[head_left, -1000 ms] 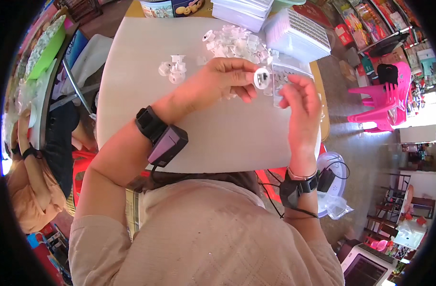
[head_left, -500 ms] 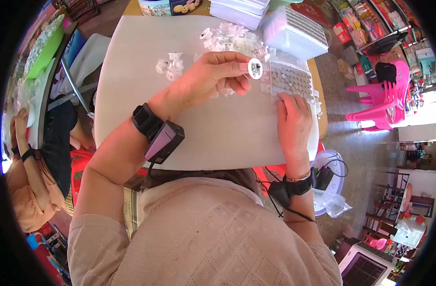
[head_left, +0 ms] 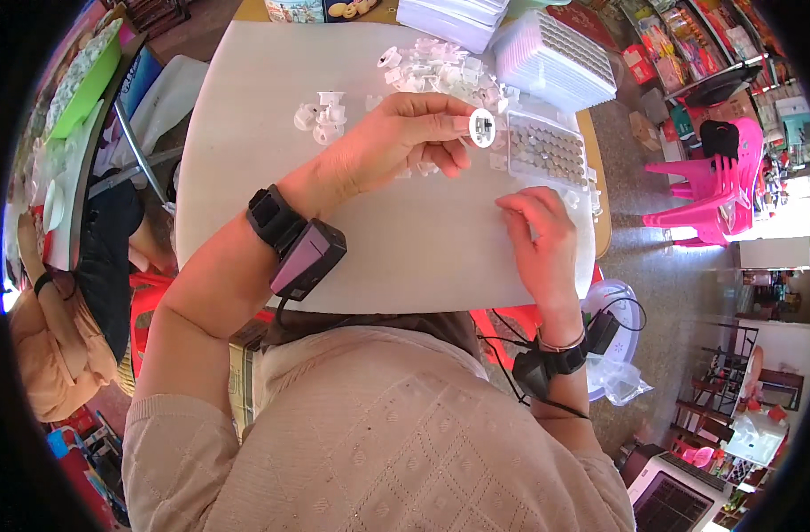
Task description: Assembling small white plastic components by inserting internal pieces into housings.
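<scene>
My left hand (head_left: 409,133) pinches a small round white plastic part (head_left: 482,129) between thumb and fingers. A dark bit and a slot show in the part's face. To the right, my right hand (head_left: 542,235) hovers over the table just below a clear tray (head_left: 510,151) of small round metallic discs. Its thumb and fingertips are drawn together, and whatever they hold is too small to make out. Beyond my left hand lies a heap of loose white plastic parts (head_left: 440,71); a smaller cluster of white parts (head_left: 325,115) sits left of it.
Stacked trays (head_left: 556,66) stand at the far right of the white table (head_left: 378,257), beside more stacked white trays (head_left: 445,22). A tin (head_left: 299,11) is at the far edge. Another person (head_left: 59,328) sits at the left by a green basin (head_left: 90,93). Pink chairs (head_left: 715,191) stand right.
My right hand has drawn back from the disc tray, toward me and slightly left. My left hand still holds the round part and has barely moved.
</scene>
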`<state>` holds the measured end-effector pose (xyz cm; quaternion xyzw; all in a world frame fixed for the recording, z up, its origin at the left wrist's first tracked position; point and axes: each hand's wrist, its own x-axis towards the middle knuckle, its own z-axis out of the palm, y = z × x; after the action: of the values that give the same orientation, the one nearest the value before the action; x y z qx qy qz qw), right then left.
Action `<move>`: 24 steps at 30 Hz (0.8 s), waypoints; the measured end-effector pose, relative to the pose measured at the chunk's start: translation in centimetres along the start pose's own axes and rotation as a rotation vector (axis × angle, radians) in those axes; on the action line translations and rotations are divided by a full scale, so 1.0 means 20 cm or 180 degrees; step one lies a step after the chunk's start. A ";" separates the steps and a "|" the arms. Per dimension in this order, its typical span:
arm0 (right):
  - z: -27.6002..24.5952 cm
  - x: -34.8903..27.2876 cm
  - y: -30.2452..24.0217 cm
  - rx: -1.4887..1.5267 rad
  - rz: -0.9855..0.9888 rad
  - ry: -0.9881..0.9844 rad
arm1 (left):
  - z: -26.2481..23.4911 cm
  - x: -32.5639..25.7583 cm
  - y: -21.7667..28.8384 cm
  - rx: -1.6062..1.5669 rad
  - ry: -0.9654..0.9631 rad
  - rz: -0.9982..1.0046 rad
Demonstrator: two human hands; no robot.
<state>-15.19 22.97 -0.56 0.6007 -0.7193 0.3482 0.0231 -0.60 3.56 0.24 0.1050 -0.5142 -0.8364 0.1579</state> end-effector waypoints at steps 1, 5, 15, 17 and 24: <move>0.00 0.00 0.00 0.0268 0.0155 0.0054 | 0.01 0.00 0.00 -0.0005 -0.0001 -0.0002; -0.04 0.01 0.02 0.0325 0.0853 0.0109 | 0.03 0.00 0.01 0.0122 0.0018 -0.0022; 0.04 0.02 0.05 -0.0679 0.0426 0.0332 | 0.02 0.00 0.01 0.0087 0.0026 -0.0031; 0.04 0.02 0.04 -0.0754 0.0327 0.0344 | 0.02 -0.01 0.01 0.0096 0.0057 -0.0035; 0.03 0.04 -0.07 0.0942 0.1372 -0.0204 | 0.02 -0.01 0.02 0.0215 0.0056 -0.0077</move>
<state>-13.90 21.95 0.11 0.4412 -0.7722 0.4273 -0.1625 -0.56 3.78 0.70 0.1239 -0.5394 -0.8195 0.1487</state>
